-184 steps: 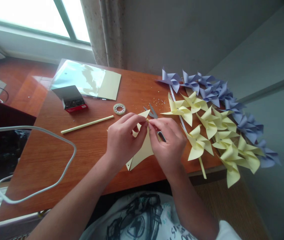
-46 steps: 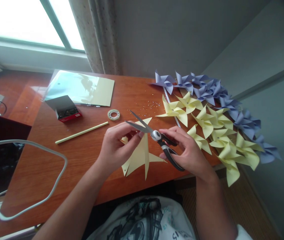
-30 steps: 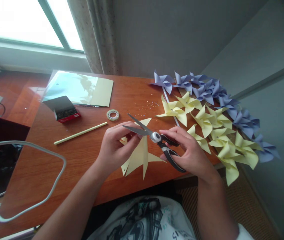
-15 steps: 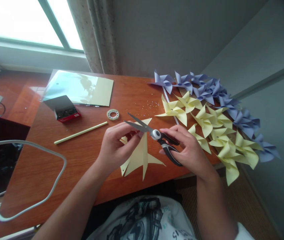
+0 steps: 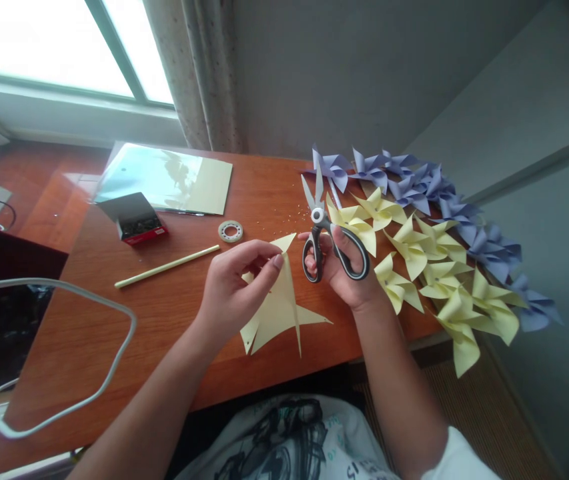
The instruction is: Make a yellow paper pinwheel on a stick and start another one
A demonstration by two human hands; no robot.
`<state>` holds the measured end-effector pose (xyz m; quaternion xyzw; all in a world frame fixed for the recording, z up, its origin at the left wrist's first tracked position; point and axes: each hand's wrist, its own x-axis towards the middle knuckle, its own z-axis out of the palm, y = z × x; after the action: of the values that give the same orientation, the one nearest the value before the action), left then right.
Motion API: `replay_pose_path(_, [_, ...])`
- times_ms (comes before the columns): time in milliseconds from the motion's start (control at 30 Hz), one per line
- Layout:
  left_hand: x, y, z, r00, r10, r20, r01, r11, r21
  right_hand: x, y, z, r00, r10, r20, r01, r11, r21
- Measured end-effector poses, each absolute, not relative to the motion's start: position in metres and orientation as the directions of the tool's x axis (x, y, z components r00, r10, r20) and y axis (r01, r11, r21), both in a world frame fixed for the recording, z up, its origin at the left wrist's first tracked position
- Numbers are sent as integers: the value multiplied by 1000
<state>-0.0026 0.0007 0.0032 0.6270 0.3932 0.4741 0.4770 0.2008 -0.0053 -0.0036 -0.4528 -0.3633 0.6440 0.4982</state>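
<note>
Between the thumb and fingers of my left hand (image 5: 244,283) is a corner of a cut yellow paper sheet (image 5: 277,310), held just above the table. The sheet has slits and pointed tips, and small holes show near some tips. My right hand (image 5: 347,270) has its fingers through the handles of a pair of scissors (image 5: 317,217) with black and grey grips. The scissors' blades are parted and point up, away from the paper.
Several yellow pinwheels (image 5: 444,277) and purple pinwheels (image 5: 491,250) lie at the right. A tape roll (image 5: 231,231), a yellow paper stick (image 5: 167,267), an opened box (image 5: 141,227) and a pack of paper (image 5: 209,187) lie on the left. Tiny scraps dot the table (image 5: 264,173).
My right hand has turned the scissors from pointing left over the left fingers to pointing upward, away from the paper. My left hand keeps its pinch on the sheet.
</note>
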Motion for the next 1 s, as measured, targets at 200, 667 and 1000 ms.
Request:
replay_pose_path(200, [-4, 1, 3, 249, 942, 224, 20, -236, 971, 200, -6, -11, -32, 969, -246, -287, -245, -926])
replay_pose_path(667, [-4, 1, 0, 254, 944, 210, 18, -222, 975, 203, -13, -17, -5, 971, -239, -246, -233, -941])
replay_pose_path(1000, [-3, 1, 2, 248, 948, 200, 20, -212, 977, 207, -17, -19, 41, 984, -172, -7, -172, -985])
